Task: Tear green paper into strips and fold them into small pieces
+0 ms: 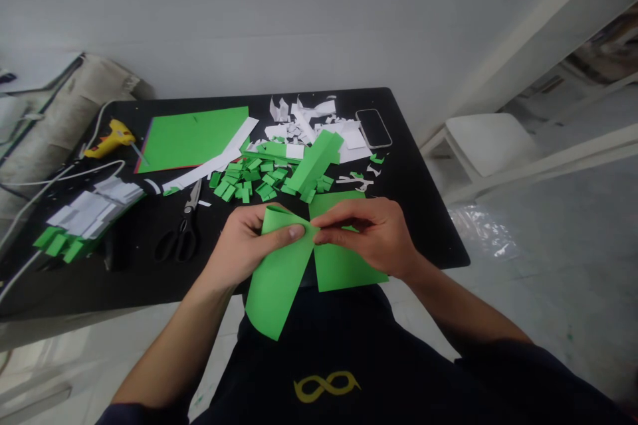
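Head view: a yellow glue gun (pixel 110 136) lies near the black table's (pixel 423 212) left edge, and black scissors (pixel 182 229) lie nearer its front edge. Cut green scraps (pixel 259 179) are heaped mid-table. At the front edge the left hand (pixel 249 246) pinches the curled left part of a green paper sheet (pixel 276 285), thumb on top. The right hand (pixel 371 236) pinches it with its fingertips where the two parts meet. Uneven pull between the grips could tear or crease the paper crookedly. A stray wrist could scatter the scraps.
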The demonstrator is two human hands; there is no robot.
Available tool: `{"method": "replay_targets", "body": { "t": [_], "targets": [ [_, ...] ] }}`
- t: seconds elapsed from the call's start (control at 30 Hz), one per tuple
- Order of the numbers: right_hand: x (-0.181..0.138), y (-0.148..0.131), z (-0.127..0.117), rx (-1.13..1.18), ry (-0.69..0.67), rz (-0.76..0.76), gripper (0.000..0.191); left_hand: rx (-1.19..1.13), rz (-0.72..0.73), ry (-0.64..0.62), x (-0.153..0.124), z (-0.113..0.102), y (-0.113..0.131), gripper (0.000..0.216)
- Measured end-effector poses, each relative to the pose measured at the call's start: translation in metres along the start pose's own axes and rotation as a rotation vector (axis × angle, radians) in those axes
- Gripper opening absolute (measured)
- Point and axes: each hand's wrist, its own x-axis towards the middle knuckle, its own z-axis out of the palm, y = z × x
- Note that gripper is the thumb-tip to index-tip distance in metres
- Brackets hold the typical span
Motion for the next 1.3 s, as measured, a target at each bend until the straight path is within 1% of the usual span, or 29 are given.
{"method": "replay_targets", "body": {
  "t": [0.37,0.57,0.7,0.93,1.3],
  "targets": [
    [-0.0007,-0.0007,0.0003,0.085,-0.011,0.039,0.030,-0.032,-0.027,-0.007,-0.0002,0.0013,0.0004,0.028],
    [-0.0008,0.0013,-0.0003,0.118,-0.013,0.061,0.028,-0.078,-0.082,-0.025,0.0019,0.0017,-0.0010,0.027],
    [-0.0012,0.0031,-0.0005,0.125,-0.019,0.082,0.024,-0.075,-0.089,-0.038,0.0020,0.0023,0.0001,0.025],
    [-0.0023,0.0054,-0.0003,0.147,-0.022,0.082,0.025,-0.028,-0.064,-0.014,0.0016,0.0038,0.0016,0.029],
    [-0.0027,0.0076,0.0001,0.144,-0.013,0.094,0.020,-0.070,-0.102,0.016,0.0003,0.0060,0.0025,0.032]
  ]
}}
